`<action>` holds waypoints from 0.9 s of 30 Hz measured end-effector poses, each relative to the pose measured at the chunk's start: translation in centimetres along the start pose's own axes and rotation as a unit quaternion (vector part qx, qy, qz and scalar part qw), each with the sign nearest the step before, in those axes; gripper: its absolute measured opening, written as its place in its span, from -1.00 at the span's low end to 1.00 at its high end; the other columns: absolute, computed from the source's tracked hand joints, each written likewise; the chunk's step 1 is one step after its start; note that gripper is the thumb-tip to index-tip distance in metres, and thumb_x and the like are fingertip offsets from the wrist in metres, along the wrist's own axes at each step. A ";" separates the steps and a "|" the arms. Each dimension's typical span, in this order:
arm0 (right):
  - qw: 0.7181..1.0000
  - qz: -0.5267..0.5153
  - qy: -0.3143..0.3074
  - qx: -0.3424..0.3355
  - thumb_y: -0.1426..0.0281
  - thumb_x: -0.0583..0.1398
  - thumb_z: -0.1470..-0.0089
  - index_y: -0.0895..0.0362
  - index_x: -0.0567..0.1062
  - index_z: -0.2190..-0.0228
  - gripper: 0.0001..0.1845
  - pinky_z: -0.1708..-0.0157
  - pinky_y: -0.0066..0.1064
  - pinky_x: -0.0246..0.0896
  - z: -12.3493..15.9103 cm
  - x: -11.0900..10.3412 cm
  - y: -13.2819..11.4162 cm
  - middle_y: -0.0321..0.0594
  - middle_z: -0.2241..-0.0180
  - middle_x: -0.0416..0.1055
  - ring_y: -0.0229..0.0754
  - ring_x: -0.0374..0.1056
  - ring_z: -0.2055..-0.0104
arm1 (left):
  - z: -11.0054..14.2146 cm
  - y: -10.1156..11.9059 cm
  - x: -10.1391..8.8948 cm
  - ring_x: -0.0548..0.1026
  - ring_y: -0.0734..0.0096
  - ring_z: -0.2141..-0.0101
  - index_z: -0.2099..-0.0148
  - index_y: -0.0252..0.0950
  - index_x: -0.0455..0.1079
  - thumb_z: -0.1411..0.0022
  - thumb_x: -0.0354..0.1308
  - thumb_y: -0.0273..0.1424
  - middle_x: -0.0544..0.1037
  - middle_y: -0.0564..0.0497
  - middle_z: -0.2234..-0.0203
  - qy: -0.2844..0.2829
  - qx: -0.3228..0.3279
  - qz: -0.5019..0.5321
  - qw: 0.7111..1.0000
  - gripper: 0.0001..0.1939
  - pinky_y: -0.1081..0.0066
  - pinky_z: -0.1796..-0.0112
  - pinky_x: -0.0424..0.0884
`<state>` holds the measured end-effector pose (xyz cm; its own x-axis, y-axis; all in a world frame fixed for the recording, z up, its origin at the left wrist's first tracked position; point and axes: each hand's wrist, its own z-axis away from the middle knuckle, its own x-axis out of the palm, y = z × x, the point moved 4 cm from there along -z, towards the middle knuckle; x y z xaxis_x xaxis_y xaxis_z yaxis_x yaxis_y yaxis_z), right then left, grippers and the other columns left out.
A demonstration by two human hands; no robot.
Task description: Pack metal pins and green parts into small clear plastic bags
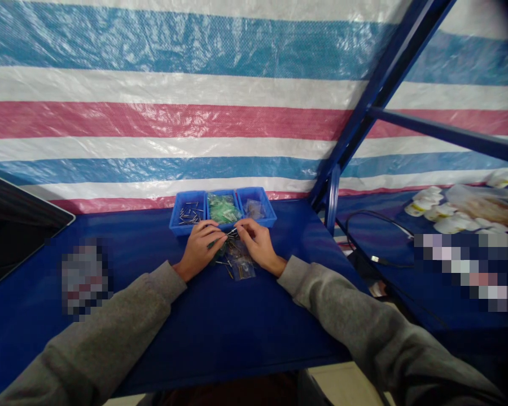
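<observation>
My left hand [202, 249] is closed, its fingertips on a small bunch of thin, dark, screw-like metal pieces [231, 233]. Across from it, my right hand [257, 243] pinches the upper end of the same pieces, and the fingertips nearly meet. Below the hands lie small clear plastic bags [242, 267] with loose thin metal pieces [227, 266] beside them. Just behind stands a blue three-compartment bin [180, 230]. Its left part holds loose metal pieces [190, 214], the middle green-tinted plastic bags [222, 208], the right a clear bag [254, 209] of small parts.
The blue table [237, 332] runs up to a striped plastic sheet [173, 121]. A dark screen-like panel [17, 225] stands at left, near a blurred-out item [84, 276]. At right are a blue metal frame [347, 141], a black USB cable [389, 262] and several white rolls [425, 202].
</observation>
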<state>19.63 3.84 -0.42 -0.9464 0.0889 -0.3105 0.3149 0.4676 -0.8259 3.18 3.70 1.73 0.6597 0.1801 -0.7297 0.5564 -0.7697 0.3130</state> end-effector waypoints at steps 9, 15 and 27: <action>0.999 0.005 -0.015 -0.035 0.27 0.07 -0.13 0.15 0.47 0.29 -0.75 0.43 -0.48 0.18 0.0 0.2 -0.3 -0.24 0.41 0.42 -0.27 0.30 0.44 | 0.1 -0.2 -0.1 0.34 0.26 0.09 0.24 -0.27 0.43 -0.23 0.05 -0.39 0.50 -0.04 0.32 0.006 -0.017 0.006 1.000 -0.85 0.17 0.03 0.24; 0.999 0.000 -0.014 -0.038 0.30 0.09 -0.12 0.13 0.49 0.28 -0.77 0.38 -0.44 0.23 0.1 0.3 0.0 -0.20 0.32 0.46 -0.24 0.35 0.40 | 0.0 -0.1 -0.3 0.36 0.28 0.11 0.26 -0.28 0.42 -0.22 0.05 -0.40 0.49 -0.03 0.33 0.018 -0.028 0.015 0.999 -0.87 0.19 0.03 0.24; 0.999 0.021 -0.019 -0.045 0.27 0.05 -0.16 0.14 0.47 0.35 -0.74 0.38 -0.47 0.22 -0.1 0.2 -0.6 -0.21 0.37 0.45 -0.22 0.36 0.34 | -0.1 0.0 -0.2 0.35 0.25 0.12 0.26 -0.28 0.42 -0.23 0.04 -0.40 0.49 -0.05 0.36 0.017 -0.021 0.031 0.999 -0.86 0.18 0.05 0.27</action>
<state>19.22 3.66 0.10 -0.9289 0.0770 -0.3623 0.3440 0.5423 -0.7666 3.13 3.71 1.92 0.7101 0.1551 -0.6868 0.5348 -0.7532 0.3829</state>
